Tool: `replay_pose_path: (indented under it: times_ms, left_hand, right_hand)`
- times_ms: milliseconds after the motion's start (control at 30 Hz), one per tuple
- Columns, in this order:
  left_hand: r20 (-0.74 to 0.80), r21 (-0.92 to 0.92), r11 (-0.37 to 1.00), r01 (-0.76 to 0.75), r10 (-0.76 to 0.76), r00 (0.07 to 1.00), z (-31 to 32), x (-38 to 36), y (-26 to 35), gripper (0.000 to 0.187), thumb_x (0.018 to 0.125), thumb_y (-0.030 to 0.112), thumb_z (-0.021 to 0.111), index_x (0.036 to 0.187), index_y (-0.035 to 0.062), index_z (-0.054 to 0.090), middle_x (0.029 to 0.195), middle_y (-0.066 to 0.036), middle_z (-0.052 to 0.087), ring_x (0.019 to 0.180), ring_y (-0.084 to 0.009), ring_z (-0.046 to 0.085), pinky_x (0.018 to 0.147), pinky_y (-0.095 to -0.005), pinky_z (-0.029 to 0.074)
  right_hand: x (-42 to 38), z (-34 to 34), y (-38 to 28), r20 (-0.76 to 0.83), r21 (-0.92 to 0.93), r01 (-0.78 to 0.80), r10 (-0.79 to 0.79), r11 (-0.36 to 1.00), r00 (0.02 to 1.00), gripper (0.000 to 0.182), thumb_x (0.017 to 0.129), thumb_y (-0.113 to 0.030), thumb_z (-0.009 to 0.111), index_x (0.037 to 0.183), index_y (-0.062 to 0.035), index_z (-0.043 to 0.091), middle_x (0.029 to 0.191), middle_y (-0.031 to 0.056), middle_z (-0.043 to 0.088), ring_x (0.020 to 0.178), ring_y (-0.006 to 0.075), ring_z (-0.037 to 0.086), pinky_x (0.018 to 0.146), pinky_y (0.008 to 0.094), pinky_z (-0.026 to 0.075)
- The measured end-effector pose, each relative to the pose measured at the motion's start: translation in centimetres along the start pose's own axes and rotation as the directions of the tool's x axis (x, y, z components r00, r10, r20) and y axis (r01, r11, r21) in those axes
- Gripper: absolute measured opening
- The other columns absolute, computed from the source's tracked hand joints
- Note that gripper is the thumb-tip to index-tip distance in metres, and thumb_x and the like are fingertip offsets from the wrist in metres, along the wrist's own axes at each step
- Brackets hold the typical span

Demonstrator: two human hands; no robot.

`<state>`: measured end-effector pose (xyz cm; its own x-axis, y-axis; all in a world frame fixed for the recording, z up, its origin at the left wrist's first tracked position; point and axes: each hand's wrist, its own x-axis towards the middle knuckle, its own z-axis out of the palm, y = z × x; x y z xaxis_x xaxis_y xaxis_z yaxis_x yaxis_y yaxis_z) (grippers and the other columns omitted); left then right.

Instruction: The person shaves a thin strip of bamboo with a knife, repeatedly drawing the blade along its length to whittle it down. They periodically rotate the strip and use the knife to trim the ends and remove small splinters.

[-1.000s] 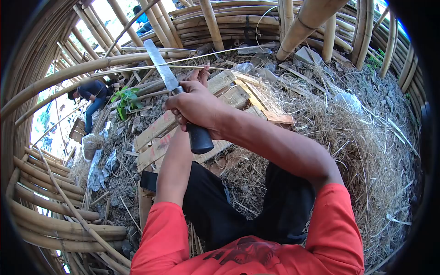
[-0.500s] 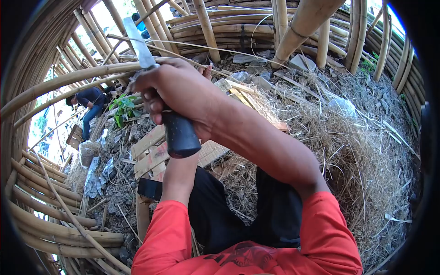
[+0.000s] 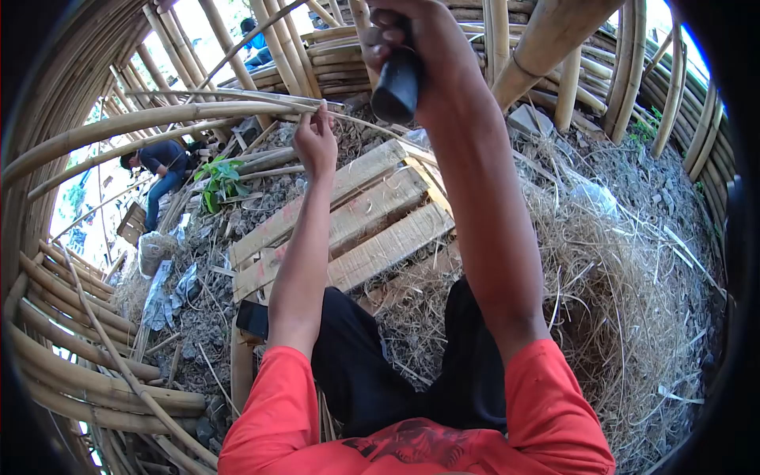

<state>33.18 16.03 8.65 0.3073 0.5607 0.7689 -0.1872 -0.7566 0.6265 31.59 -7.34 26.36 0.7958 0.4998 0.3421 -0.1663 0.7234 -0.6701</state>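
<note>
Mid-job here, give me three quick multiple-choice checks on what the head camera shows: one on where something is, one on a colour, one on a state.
1. Where is the right hand?
A. Raised at the top of the view
B. Resting on the planks
C. Down in the straw

2. What colour is the knife handle sticking out below that hand?
A. Yellow
B. Black
C. Red

3. What is the left hand doing?
A. Hanging open and free
B. Lying flat on the planks
C. Pinching a thin bamboo strip

Answers:
1. A: the fist sits at the upper edge, well above the wooden planks.
2. B: the stub below the fist is dark black.
3. C: its fingers close on the strip that runs off to the left.
</note>
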Motion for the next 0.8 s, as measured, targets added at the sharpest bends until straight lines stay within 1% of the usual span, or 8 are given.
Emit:
replay_pose_path:
  times_ms: [100,167,267,400,500,633,767,800]
  left_hand:
    - [-0.019,-0.186,0.981,0.047,-0.051,0.998,-1.5,2.0,3.7,0.03,0.095,0.029,0.058,0.083,0.0012,0.063,0.063,-0.003,0.062,0.058,-0.0088,0.061,0.049,-0.0236,0.048]
    - [-0.126,-0.264,0.96,-0.092,0.06,0.99,-2.6,3.9,5.0,0.028,0.096,0.026,0.058,0.084,0.0014,0.062,0.064,-0.002,0.061,0.055,-0.0082,0.06,0.046,-0.0195,0.047]
    - [-0.241,-0.312,0.934,-0.177,0.102,0.965,-5.6,6.5,8.5,0.026,0.096,0.025,0.058,0.089,0.0006,0.063,0.065,-0.003,0.061,0.054,-0.0096,0.06,0.049,-0.0205,0.048]
    - [-0.314,-0.387,0.896,-0.219,0.095,0.945,-9.9,7.1,13.2,0.021,0.096,0.018,0.055,0.098,-0.0024,0.06,0.084,-0.007,0.058,0.071,-0.0103,0.058,0.061,-0.0245,0.06]
    - [-0.359,-0.432,0.87,-0.237,0.075,0.93,-13.1,6.4,16.4,0.022,0.098,0.019,0.052,0.106,-0.0009,0.056,0.085,-0.007,0.055,0.076,-0.0114,0.057,0.068,-0.0279,0.061]
    - [-0.42,-0.401,0.834,-0.379,0.201,0.885,-16.5,5.8,18.0,0.026,0.097,0.024,0.053,0.103,-0.0014,0.055,0.082,-0.007,0.054,0.08,-0.014,0.057,0.072,-0.0344,0.062]
    - [-0.559,-0.239,0.865,-0.441,0.248,0.791,-18.5,5.0,20.0,0.03,0.098,0.021,0.052,0.1,-0.0085,0.05,0.083,-0.012,0.054,0.077,-0.0164,0.057,0.072,-0.035,0.062]
    - [-0.566,-0.193,0.871,-0.452,0.277,0.777,-19.2,5.1,19.9,0.03,0.098,0.021,0.051,0.099,-0.0094,0.049,0.082,-0.013,0.055,0.075,-0.0172,0.058,0.071,-0.0354,0.063]
  right_hand:
    - [0.9,-1.1,-0.1,0.066,0.055,0.002,-0.006,0.998,0.998,0.012,0.085,-0.013,0.059,0.076,-0.01,0.05,0.065,-0.0022,0.042,0.052,0.0099,0.042,0.044,0.0253,0.037]
    - [2.9,-3.8,1.1,0.184,-0.03,0.037,-0.03,0.999,0.982,0.011,0.085,-0.015,0.061,0.084,-0.0043,0.058,0.068,0.0033,0.056,0.058,0.0141,0.056,0.053,0.0302,0.047]
    - [2.5,-4.5,1.8,0.241,-0.227,0.14,-0.084,0.964,0.967,0.019,0.084,-0.019,0.069,0.083,-0.0057,0.055,0.059,-0.0013,0.05,0.05,0.0061,0.049,0.05,0.0247,0.042]
    - [2.2,-5.4,4.3,0.292,-0.635,0.283,-0.116,0.719,0.949,0.021,0.083,-0.021,0.072,0.088,-0.0062,0.058,0.059,-0.0025,0.049,0.046,0.0039,0.045,0.043,0.0209,0.035]
    - [3.1,-7.6,7.9,0.401,-0.745,0.446,-0.2,0.496,0.894,0.028,0.08,-0.024,0.076,0.095,-0.0054,0.061,0.062,-0.0031,0.05,0.051,0.0038,0.048,0.048,0.022,0.038]
    - [3.7,-9.7,10.8,0.472,-0.793,0.535,-0.262,0.291,0.842,0.045,0.075,-0.025,0.08,0.108,-0.0003,0.062,0.069,0.0012,0.055,0.066,0.0083,0.056,0.063,0.0267,0.045]
    - [3.2,-13.1,11.4,0.401,-0.892,0.416,-0.118,0.175,0.908,0.051,0.07,-0.023,0.08,0.114,-0.0024,0.062,0.087,0.015,0.065,0.081,0.0221,0.065,0.075,0.0356,0.049]
    - [2.1,-12.8,10.1,0.288,-0.947,0.276,0.053,0.162,0.956,0.049,0.071,-0.027,0.079,0.11,-0.0033,0.064,0.09,0.0177,0.066,0.087,0.0287,0.065,0.078,0.0386,0.049]
